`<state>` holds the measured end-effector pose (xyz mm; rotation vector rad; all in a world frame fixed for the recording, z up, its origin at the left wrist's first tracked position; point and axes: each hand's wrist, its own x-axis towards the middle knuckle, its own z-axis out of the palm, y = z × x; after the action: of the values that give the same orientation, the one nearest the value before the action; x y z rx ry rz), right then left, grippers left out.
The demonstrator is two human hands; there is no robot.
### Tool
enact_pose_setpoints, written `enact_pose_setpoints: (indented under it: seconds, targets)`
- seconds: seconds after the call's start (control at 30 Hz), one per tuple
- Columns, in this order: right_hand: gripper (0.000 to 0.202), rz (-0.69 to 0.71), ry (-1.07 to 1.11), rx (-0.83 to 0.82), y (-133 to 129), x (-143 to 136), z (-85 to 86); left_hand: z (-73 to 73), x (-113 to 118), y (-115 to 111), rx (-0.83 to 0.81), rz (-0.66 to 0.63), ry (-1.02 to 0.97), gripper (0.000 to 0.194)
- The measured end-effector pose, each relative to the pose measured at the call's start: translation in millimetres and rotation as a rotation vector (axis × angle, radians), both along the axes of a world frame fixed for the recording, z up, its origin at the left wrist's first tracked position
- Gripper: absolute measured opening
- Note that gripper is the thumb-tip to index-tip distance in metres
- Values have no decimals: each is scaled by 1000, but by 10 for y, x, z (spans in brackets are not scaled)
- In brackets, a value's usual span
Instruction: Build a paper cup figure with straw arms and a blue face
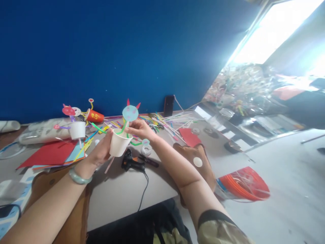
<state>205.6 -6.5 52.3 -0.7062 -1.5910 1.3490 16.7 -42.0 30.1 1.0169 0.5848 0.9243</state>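
Observation:
My left hand (103, 149) is closed around a white paper cup (119, 145), held tilted above the table. Green pipe cleaners (98, 128) stick out at its sides, and a pinkish straw (109, 165) hangs below. Over the rim stands a light-blue paper disc (130, 113) with pink spots and two red horns. My right hand (139, 129) is closed at the rim, its fingertips pinching the green pipe cleaner (124, 126) below the disc; the fingers partly hide the grip. A small paper disc (145, 142) ends the green arm on the right.
Below the cup lie a black glue gun (132, 162) with a cord and a tape roll (146, 149). A second cup figure (77, 130), a red cup (95, 116) and red paper (48, 152) are leftward. Coloured sticks (170, 123) lie behind; an orange bucket (243, 184) stands right.

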Motion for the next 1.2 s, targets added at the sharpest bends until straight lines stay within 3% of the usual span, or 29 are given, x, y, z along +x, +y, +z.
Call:
enact_pose_setpoints:
  seconds: [0.17,0.37,0.67,0.83,1.0,1.2]
  targets:
    - [46,21,-13,-18,-1,-10,-22,28,6,-2,3,15,9,65]
    - [48,2,1,-47,-6,-13,0,22,-17,14,45,6,49,74]
    - [49,-181,171,-81,35,-39,-52,55,-84,192,2,369,-108,67]
    - [40,-134,124,-47,34,-62,-106,-11,-66,267,47,582,-195,64]
    - [43,-63,128,-60,-31,-104,-96,-91,-58,267,82,575,-94,69]
    - [33,-277,13,-11,-94,-156,-92,-80,-78,189,68,645,-26,66]
